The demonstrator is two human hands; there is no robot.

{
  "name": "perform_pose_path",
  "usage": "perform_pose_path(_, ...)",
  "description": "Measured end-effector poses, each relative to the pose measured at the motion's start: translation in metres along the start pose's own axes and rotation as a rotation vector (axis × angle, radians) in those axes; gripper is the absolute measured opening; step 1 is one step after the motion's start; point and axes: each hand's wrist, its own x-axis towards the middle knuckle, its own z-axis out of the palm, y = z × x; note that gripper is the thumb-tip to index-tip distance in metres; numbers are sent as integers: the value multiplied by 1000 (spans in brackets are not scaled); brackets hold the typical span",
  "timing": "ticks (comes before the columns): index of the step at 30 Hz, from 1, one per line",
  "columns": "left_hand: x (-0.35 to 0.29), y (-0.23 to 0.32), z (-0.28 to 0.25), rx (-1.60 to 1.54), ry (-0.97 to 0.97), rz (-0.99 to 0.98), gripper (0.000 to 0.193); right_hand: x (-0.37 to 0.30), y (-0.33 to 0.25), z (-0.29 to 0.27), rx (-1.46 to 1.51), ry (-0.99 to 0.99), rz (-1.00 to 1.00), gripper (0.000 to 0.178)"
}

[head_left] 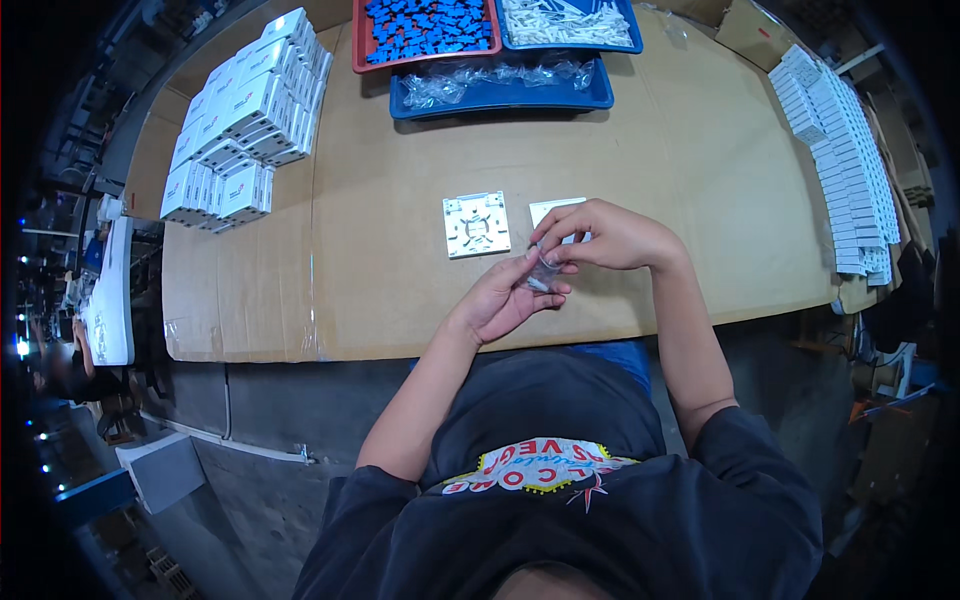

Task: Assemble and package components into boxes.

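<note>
**You hold a small clear bag (545, 272) over the counter (390, 290)**

The counter carries a stack of white boxes (240, 110) on your left and stacked rows of white pieces (838, 165) on your right. At the far side sit a red tray (358, 45) of blue pieces, a blue tray (575, 47) of white pieces and, nearer you, another blue tray (500, 105) with clear plastic. Your right hand (622, 236) pinches the bag's top; your left hand's (500, 303) fingers grip it below. Just beyond lies a white square plate (477, 225); another white piece (550, 209) is partly hidden by your right hand.
</note>
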Motion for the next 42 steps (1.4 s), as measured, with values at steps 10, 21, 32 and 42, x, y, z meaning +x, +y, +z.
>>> perform_pose_path(10,1,3,8,-4,-16,25,44,1,0,13,3,-125,129,42)
perform_pose_path(21,0,3,5,-15,-20,30,45,2,-2,18,-32,-84,73,45)
perform_pose_path(32,1,2,4,-14,14,40,45,7,-7,16,18,-139,168,41)
perform_pose_path(42,0,5,10,-86,-10,-8,67,67,42,-113,-25,511,-39,27)
